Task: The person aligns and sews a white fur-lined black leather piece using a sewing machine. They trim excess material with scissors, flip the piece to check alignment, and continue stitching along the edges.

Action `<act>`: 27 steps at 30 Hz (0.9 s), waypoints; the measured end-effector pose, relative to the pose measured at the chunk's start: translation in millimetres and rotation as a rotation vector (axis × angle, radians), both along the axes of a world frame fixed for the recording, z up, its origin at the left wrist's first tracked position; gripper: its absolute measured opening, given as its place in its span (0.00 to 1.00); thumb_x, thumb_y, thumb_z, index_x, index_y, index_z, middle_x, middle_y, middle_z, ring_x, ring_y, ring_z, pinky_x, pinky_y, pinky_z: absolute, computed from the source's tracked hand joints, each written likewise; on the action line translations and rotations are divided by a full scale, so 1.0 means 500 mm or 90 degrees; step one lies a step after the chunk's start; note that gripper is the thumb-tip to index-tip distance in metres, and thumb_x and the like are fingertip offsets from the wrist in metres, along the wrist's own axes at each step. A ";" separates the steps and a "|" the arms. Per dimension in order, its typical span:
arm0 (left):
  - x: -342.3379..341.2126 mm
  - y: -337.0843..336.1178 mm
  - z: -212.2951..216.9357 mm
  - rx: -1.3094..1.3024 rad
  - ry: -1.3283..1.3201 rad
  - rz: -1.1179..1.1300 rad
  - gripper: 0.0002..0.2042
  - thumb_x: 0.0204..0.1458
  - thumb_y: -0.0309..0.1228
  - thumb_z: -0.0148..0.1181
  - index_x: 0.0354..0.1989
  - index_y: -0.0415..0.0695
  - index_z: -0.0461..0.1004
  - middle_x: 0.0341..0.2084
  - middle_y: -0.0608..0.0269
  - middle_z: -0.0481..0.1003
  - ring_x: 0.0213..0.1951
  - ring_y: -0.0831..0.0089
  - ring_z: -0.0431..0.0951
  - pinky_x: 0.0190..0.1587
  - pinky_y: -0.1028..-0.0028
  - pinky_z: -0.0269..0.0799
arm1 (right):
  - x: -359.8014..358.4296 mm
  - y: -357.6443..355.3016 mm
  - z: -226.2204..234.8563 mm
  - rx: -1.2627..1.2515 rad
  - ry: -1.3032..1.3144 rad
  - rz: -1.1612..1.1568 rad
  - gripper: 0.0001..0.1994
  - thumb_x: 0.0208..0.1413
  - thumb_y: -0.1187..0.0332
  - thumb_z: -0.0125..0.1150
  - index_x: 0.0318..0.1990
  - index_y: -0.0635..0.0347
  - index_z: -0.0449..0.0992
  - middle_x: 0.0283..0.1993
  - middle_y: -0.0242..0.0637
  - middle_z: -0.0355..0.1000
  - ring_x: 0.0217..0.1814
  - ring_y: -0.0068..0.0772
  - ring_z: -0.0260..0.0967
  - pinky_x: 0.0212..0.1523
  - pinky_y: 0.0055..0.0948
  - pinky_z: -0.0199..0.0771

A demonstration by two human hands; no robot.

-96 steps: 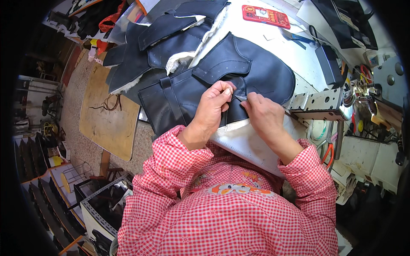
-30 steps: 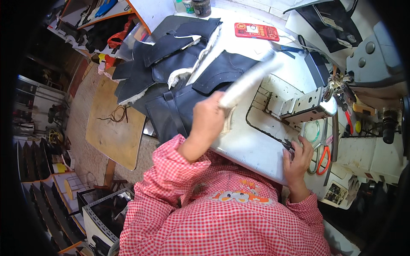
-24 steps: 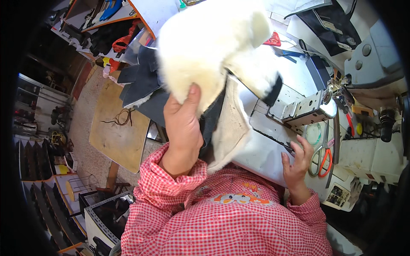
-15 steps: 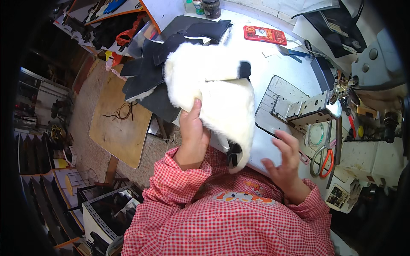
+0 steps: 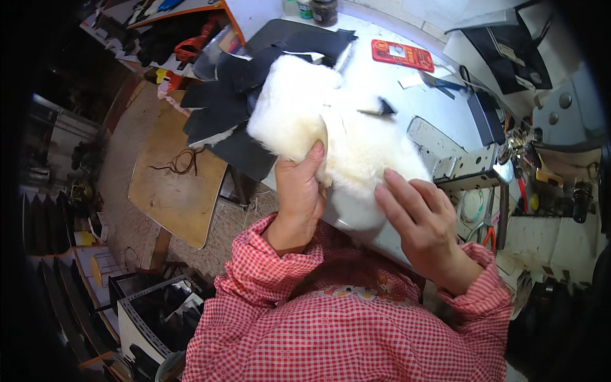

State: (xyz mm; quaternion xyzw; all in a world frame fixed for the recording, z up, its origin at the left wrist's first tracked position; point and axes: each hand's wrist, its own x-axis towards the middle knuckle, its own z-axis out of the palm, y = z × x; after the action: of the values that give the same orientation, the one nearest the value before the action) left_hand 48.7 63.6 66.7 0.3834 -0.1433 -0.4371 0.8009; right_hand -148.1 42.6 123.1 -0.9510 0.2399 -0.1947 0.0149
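Observation:
A piece of white fur with long soft pile is held up above the worktable. My left hand is closed on its near left edge, with the thumb on top. At the piece's right side a small black tab sticks out, blurred. My right hand lies at the near right edge with fingers stretched out, fingertips touching the fur. Behind the fur, on the left, several black pieces with pale fluffy edges lie in an overlapping heap.
A sewing machine arm stands at the right of the white table. A red flat rectangular item lies at the back, near dark-handled scissors. Jars stand at the far edge. A brown board sits on the left.
The white fur has turned, its lower end swinging up and to the right. My right hand has come in from beside it to touch its near edge. My left hand keeps its hold.

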 end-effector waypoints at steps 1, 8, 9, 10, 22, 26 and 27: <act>-0.004 0.005 -0.005 -0.068 0.006 -0.021 0.18 0.56 0.17 0.53 0.56 0.33 0.66 0.51 0.53 0.73 0.49 0.66 0.75 0.53 0.70 0.71 | -0.012 0.013 0.016 -0.046 0.053 0.023 0.20 0.44 0.73 0.56 0.48 0.63 0.76 0.54 0.44 0.72 0.45 0.39 0.69 0.39 0.33 0.72; -0.014 0.087 -0.122 0.221 -0.240 -0.010 0.27 0.50 0.16 0.59 0.60 0.33 0.58 0.55 0.52 0.67 0.55 0.65 0.68 0.58 0.68 0.65 | -0.007 0.076 -0.104 0.084 0.167 0.076 0.23 0.45 0.61 0.61 0.50 0.61 0.72 0.56 0.41 0.69 0.47 0.33 0.68 0.36 0.29 0.64; -0.015 0.104 -0.133 0.324 -0.302 0.006 0.29 0.49 0.17 0.61 0.61 0.33 0.57 0.56 0.51 0.65 0.58 0.63 0.66 0.59 0.67 0.64 | -0.005 0.082 -0.130 0.129 0.213 0.065 0.25 0.43 0.60 0.63 0.50 0.60 0.72 0.56 0.41 0.69 0.48 0.33 0.68 0.37 0.30 0.64; -0.014 0.120 -0.138 0.294 -0.447 0.066 0.30 0.48 0.17 0.61 0.61 0.34 0.57 0.56 0.50 0.64 0.58 0.61 0.65 0.60 0.65 0.62 | -0.006 0.084 -0.150 0.125 0.120 0.035 0.26 0.39 0.60 0.68 0.48 0.58 0.73 0.56 0.40 0.68 0.49 0.35 0.68 0.40 0.33 0.64; -0.006 0.060 -0.109 0.346 -1.050 -0.069 0.11 0.45 0.29 0.66 0.36 0.43 0.73 0.34 0.59 0.71 0.41 0.59 0.70 0.44 0.63 0.63 | -0.138 0.060 -0.202 0.074 -0.159 -0.219 0.16 0.44 0.76 0.63 0.45 0.62 0.75 0.51 0.45 0.71 0.50 0.49 0.69 0.49 0.41 0.68; -0.007 0.050 -0.118 0.368 -1.062 -0.051 0.09 0.45 0.29 0.64 0.35 0.44 0.73 0.35 0.59 0.70 0.42 0.59 0.69 0.43 0.62 0.63 | -0.217 0.061 -0.230 0.064 -0.157 -0.360 0.15 0.47 0.79 0.59 0.45 0.65 0.74 0.50 0.47 0.71 0.49 0.50 0.69 0.50 0.41 0.68; -0.008 0.049 -0.120 0.383 -1.065 -0.051 0.09 0.45 0.29 0.64 0.34 0.44 0.73 0.35 0.59 0.70 0.42 0.59 0.69 0.43 0.62 0.63 | -0.229 0.062 -0.236 0.061 -0.155 -0.378 0.15 0.47 0.80 0.58 0.45 0.65 0.74 0.50 0.48 0.71 0.49 0.51 0.69 0.50 0.41 0.68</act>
State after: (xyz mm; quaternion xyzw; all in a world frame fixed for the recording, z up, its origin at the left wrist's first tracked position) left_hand 44.7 88.0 6.8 0.7657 -0.5740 -0.0612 0.2837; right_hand -262.8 73.8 5.2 -0.8074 0.5119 -0.2917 0.0305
